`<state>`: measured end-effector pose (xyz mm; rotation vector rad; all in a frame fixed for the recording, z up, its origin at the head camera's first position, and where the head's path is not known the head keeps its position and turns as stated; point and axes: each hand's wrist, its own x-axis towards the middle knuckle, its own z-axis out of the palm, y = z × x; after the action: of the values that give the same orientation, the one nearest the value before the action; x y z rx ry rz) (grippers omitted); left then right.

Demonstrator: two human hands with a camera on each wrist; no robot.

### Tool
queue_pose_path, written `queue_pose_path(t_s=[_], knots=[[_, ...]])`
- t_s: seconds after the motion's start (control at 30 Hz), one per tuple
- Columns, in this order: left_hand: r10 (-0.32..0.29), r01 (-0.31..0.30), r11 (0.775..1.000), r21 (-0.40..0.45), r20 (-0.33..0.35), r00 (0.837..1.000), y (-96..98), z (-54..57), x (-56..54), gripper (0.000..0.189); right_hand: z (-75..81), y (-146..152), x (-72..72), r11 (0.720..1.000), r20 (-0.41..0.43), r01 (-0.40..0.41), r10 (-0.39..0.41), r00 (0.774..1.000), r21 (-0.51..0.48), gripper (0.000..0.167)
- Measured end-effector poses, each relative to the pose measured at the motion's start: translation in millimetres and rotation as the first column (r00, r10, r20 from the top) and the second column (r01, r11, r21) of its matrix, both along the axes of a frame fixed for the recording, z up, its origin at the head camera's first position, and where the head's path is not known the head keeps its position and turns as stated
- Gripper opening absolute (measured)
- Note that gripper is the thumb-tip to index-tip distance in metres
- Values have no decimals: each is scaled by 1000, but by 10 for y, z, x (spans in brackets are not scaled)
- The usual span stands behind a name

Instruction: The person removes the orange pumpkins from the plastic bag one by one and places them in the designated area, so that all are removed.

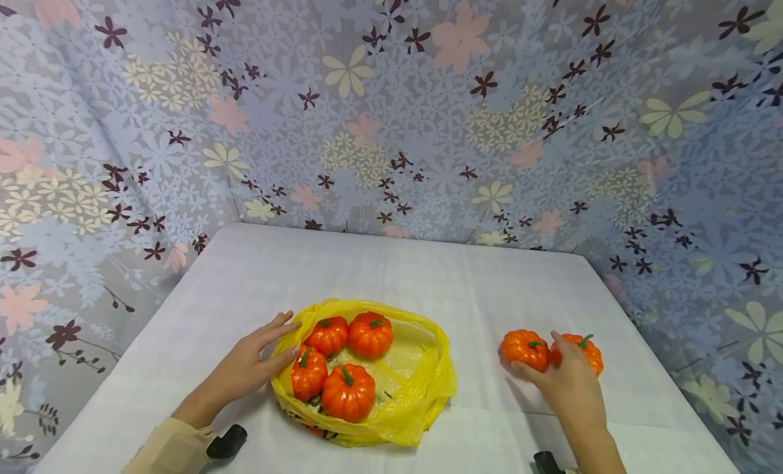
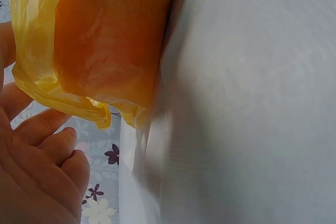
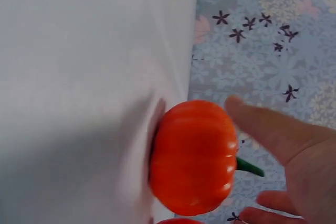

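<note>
A yellow plastic bag [image 1: 437,365] lies spread on the white table with its mouth facing up. Several small orange toy pumpkins [image 1: 349,392] with green stems sit inside, mostly toward its left half. My left hand [image 1: 253,362] touches the bag's left rim with fingers extended; the left wrist view shows the hand [image 2: 44,166] beside the bag's wall [image 2: 110,51]. To the right, two more pumpkins stand side by side: a left one [image 1: 523,348] and a right one [image 1: 587,351]. Over them hovers my right hand [image 1: 571,385], thumb near the left pumpkin, fingers partly hiding the right one.
A white cloth covers the table [image 1: 397,263]. Behind it and along both sides hangs a flowered curtain [image 1: 391,120]. Black wrist straps show at the left wrist [image 1: 228,442] and the right wrist [image 1: 546,462].
</note>
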<state>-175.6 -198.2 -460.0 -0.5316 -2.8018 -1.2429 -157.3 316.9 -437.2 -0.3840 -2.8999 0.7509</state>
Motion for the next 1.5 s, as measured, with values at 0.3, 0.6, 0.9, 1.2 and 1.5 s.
queue_pose_path(t_s=[0.3, 0.6, 0.9, 1.2, 1.5], knots=[[-4, 4, 1000, -1, -4, 1000, -14, 9, -10, 55, 105, -85, 38, 1000, -163, -25, 25, 986, 7, 128], [-2, 2, 1000, 7, -1, 1000, -19, 16, -13, 56, 241, -272, 67, 997, -216, -78, 75, 973, -5, 126], [-1, 1, 1000, 3, 2, 1000, -27, 28, -17, 56, 228, -414, 47, 991, -246, -135, 137, 959, 26, 119], [3, -3, 1000, -4, 6, 1000, -33, 19, -14, 56, 165, -593, 29, 977, -224, -213, 201, 954, -28, 112], [2, -2, 1000, -8, 12, 1000, -30, 1, -9, 57, 65, -834, 39, 948, -204, -287, 255, 945, -141, 107]])
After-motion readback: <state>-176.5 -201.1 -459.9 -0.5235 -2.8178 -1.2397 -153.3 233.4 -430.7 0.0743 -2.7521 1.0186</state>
